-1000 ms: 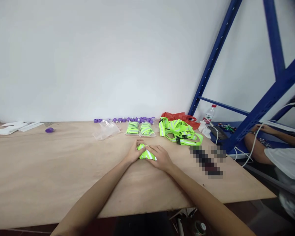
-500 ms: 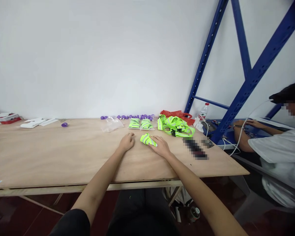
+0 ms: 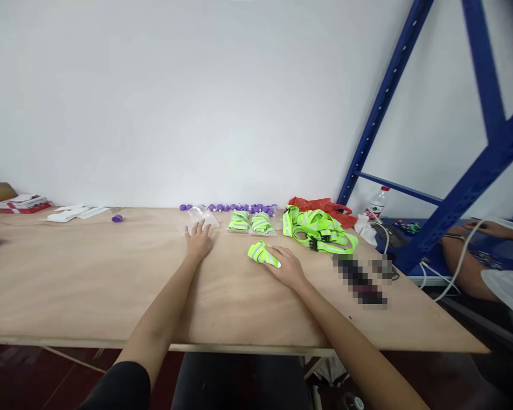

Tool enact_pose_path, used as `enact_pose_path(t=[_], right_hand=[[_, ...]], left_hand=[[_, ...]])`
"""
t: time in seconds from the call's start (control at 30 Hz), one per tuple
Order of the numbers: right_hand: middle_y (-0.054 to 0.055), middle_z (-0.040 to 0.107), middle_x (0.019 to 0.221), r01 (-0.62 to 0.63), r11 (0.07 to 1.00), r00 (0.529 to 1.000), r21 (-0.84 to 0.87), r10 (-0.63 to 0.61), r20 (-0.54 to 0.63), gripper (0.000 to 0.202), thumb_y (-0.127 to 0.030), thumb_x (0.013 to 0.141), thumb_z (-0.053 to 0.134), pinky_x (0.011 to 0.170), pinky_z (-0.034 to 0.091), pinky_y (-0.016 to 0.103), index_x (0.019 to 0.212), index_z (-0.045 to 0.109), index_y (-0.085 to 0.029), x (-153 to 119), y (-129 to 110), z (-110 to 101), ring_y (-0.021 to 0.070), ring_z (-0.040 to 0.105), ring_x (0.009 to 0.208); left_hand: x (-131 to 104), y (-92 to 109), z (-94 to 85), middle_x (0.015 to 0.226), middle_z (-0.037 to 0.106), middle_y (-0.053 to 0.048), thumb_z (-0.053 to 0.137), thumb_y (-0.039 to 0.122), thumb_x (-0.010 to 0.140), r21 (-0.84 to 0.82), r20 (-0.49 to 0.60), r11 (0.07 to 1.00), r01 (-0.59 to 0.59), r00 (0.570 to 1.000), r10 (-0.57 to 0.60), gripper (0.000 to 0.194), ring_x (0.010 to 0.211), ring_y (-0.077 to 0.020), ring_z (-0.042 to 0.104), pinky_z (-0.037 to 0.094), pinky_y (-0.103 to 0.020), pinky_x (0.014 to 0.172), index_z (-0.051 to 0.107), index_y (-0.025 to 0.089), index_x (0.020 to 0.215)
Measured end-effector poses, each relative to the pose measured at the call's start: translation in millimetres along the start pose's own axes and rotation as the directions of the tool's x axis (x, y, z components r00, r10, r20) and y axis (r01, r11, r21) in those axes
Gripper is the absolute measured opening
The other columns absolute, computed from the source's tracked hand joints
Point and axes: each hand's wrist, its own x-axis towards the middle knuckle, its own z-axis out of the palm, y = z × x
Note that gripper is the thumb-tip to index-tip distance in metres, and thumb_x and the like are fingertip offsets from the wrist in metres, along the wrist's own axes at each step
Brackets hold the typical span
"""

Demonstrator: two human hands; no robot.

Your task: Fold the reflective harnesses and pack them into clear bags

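My left hand (image 3: 199, 241) is open, fingers spread, at the near edge of a clear plastic bag (image 3: 200, 216) lying on the wooden table (image 3: 123, 285). Whether the fingertips touch the bag, I cannot tell. My right hand (image 3: 287, 267) is closed on a folded yellow-green reflective strap (image 3: 260, 253) that rests on the tabletop. Behind it lie two clear packets, a left packet (image 3: 239, 221) and a right packet (image 3: 261, 224), each with folded reflective straps inside. A loose heap of the same reflective straps (image 3: 320, 228) with black buckles sits to their right.
Purple pieces (image 3: 243, 208) line the wall, with one purple piece (image 3: 117, 218) farther left. A red plastic bag (image 3: 325, 208), a water bottle (image 3: 377, 202) and a blurred dark object (image 3: 361, 280) are on the right. Blue rack posts (image 3: 380, 108) rise there, beside another person's arm (image 3: 464, 259).
My left hand has moved left and away from me to the plastic bag, and its fingers have spread. My right hand still holds the folded strap. The view has shifted slightly.
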Motion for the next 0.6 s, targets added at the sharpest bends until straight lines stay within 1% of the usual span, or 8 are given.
enact_pose_path(t=[0.1,0.17,0.3,0.4,0.43,0.5,0.53,0.6], right_hand=[[0.009,0.067,0.124,0.028,0.999,1.0,0.045,-0.029,0.008,0.052,-0.039,0.087,0.068,0.093,0.054,0.043,0.137,0.059,-0.028,5.6,5.6,2.7,0.0274,0.063,0.11],[0.009,0.068,0.123,0.039,0.996,0.999,0.084,-0.04,0.008,0.051,-0.039,0.088,0.068,0.094,0.054,0.044,0.137,0.06,-0.029,8.7,7.5,3.7,0.0275,0.063,0.11],[0.009,0.067,0.124,0.036,0.984,0.999,0.176,-0.041,0.029,0.051,-0.036,0.087,0.07,0.094,0.054,0.043,0.136,0.06,-0.03,11.3,9.3,4.1,0.0276,0.063,0.11],[0.008,0.067,0.124,-0.008,0.965,0.999,0.261,0.0,0.032,0.052,-0.033,0.084,0.072,0.096,0.053,0.043,0.135,0.061,-0.029,11.3,11.3,4.2,0.0273,0.062,0.112],[0.008,0.067,0.125,-0.026,0.957,0.999,0.29,0.019,0.027,0.052,-0.033,0.083,0.073,0.097,0.053,0.043,0.134,0.062,-0.029,11.3,12.1,4.1,0.0272,0.062,0.113],[0.008,0.067,0.126,-0.055,0.937,0.999,0.345,0.051,0.019,0.051,-0.032,0.083,0.073,0.099,0.052,0.043,0.133,0.062,-0.029,11.7,13.4,3.7,0.0266,0.062,0.114],[0.008,0.067,0.127,-0.064,0.927,0.998,0.37,0.061,0.019,0.051,-0.031,0.083,0.073,0.1,0.052,0.043,0.132,0.063,-0.029,12.1,13.8,3.3,0.0264,0.062,0.115],[0.008,0.067,0.127,-0.079,0.909,0.997,0.409,0.076,0.024,0.05,-0.029,0.082,0.073,0.099,0.052,0.042,0.131,0.063,-0.028,13.2,14.1,2.1,0.0261,0.063,0.115]], left_hand=[[14.7,-15.7,7.0,0.161,0.03,-0.016,0.05,0.022,0.087,0.119,-0.049,0.992,0.037,0.998,-0.031,0.056,0.147,-0.0364,0.025,0.001,-0.066,0.117,0.046,0.018,0.143],[22.2,-22.4,12.4,0.159,0.034,-0.015,0.051,0.027,0.088,0.178,-0.064,0.982,0.056,0.997,-0.045,0.054,0.145,-0.037,0.028,0.004,-0.067,0.116,0.048,0.02,0.142],[28.5,-29.2,20.2,0.144,0.054,-0.012,0.046,0.027,0.092,0.163,-0.058,0.985,0.056,0.997,-0.047,0.04,0.136,-0.0343,0.04,0.004,-0.065,0.117,0.059,0.024,0.13],[29.4,-31.3,20.7,0.139,0.058,-0.011,0.047,0.032,0.093,0.12,-0.097,0.991,0.055,0.994,-0.043,0.036,0.132,-0.0331,0.045,0.004,-0.061,0.119,0.061,0.023,0.125],[30.5,-32.2,19.4,0.14,0.057,-0.012,0.048,0.035,0.093,0.103,-0.111,0.993,0.05,0.993,-0.039,0.039,0.132,-0.0329,0.045,0.005,-0.059,0.12,0.059,0.022,0.128],[35.9,-35.7,14.2,0.146,0.051,-0.013,0.051,0.045,0.091,0.067,-0.111,0.997,0.03,0.994,-0.022,0.051,0.136,-0.0325,0.042,0.005,-0.056,0.121,0.052,0.02,0.136],[40.4,-38.5,10.6,0.149,0.047,-0.013,0.053,0.05,0.09,0.054,-0.091,0.998,0.018,0.996,-0.013,0.059,0.138,-0.0326,0.039,0.005,-0.056,0.121,0.047,0.02,0.14],[52.9,-45.6,3.0,0.156,0.04,-0.013,0.057,0.059,0.084,0.044,-0.003,0.999,0.004,1.0,-0.004,0.076,0.144,-0.0345,0.032,0.003,-0.061,0.12,0.039,0.021,0.147]])
